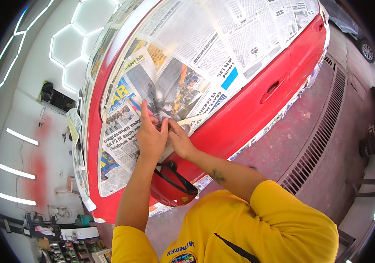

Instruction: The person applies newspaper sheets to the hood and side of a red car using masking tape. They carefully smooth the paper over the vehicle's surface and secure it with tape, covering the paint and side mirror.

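Note:
In front of me, a car's red side has its windows covered with newspaper sheets (pixel 187 39). My left hand (pixel 149 136) is over the lower part of the front window. Its index finger points up, while the thumb and other fingers are bent together; whatever they pinch is hidden. Close against it, my right hand (pixel 179 141) has curled fingers. A tan ring that looks like a roll of masking tape (pixel 187 128) shows at its outer side, apparently held in the palm. Both hands' fingertips nearly meet.
Below my hands, the red side mirror (pixel 174 190) sticks out toward me. A door handle (pixel 274 90) lies to the right. Along the floor runs a long drain grate (pixel 317 136). Shelves with supplies (pixel 64 250) stand at lower left; another car's wheel (pixel 366 50) shows at upper right.

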`<state>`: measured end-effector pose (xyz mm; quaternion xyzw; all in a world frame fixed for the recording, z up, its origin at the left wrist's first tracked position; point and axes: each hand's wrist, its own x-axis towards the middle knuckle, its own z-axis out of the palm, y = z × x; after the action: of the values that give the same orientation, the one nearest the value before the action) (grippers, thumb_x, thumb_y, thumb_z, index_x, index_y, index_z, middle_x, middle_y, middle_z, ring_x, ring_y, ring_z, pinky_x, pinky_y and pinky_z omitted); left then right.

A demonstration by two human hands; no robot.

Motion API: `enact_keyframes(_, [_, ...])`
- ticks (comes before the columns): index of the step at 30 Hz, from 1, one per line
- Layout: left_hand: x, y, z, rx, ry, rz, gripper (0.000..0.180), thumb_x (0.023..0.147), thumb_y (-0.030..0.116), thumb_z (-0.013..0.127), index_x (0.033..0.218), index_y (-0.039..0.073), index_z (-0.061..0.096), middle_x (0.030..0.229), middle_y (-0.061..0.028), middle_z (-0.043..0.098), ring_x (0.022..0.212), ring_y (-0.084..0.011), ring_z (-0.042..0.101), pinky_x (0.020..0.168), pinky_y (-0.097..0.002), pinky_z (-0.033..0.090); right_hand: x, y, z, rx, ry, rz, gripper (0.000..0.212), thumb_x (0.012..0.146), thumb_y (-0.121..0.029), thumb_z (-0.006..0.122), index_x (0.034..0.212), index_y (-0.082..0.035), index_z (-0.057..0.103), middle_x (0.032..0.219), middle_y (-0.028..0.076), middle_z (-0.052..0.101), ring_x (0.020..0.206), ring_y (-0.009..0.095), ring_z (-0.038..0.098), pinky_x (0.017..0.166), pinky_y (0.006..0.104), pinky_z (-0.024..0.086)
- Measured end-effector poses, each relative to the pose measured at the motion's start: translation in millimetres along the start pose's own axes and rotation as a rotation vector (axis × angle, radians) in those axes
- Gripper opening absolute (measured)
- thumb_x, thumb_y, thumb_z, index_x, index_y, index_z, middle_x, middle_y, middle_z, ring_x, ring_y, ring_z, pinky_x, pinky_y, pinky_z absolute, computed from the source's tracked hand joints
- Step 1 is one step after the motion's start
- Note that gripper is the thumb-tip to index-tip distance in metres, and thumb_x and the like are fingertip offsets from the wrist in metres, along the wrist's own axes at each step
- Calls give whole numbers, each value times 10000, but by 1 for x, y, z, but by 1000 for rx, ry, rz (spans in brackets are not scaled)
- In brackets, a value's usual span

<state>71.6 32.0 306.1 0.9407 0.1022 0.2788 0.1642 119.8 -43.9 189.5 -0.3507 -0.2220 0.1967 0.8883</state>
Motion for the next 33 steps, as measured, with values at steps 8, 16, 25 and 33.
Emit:
enact_keyframes(8, [18,-39,-1,-375,-276,103,748,1033,72,628,1700,48,291,1253,-246,738,1037,-376,779,970,-466,606,18,5,9,-136,244,23,340,1107,-286,711,1244,21,670,1096,104,735,986,158,715,853,330,573])
enact_keyframes(16, [59,5,-11,-45,-451,113,681,1024,63,564,1683,63,395,1232,-286,714,1103,-451,723,955,-501,577,23,-50,9,-889,472,-626,411,994,-48,685,1397,-124,707,1079,183,659,904,355,694,776,438,561])
enact_keyframes(25, [37,-5,18,-338,-247,-19,589,1001,46,636,1571,6,493,1247,-205,709,1024,-262,732,936,-386,577,60,-105,-28,-1533,187,-601,554,927,-236,777,1478,-278,726,1095,158,646,1060,395,675,792,515,571])
enact_keyframes(33, [31,5,31,30,-165,17,500,957,152,729,1385,-29,546,1268,-246,692,1141,-430,703,978,-532,564,-10,-131,-40,-1274,58,-404,544,1066,-265,690,1593,-185,585,857,181,711,673,360,697,664,443,570])
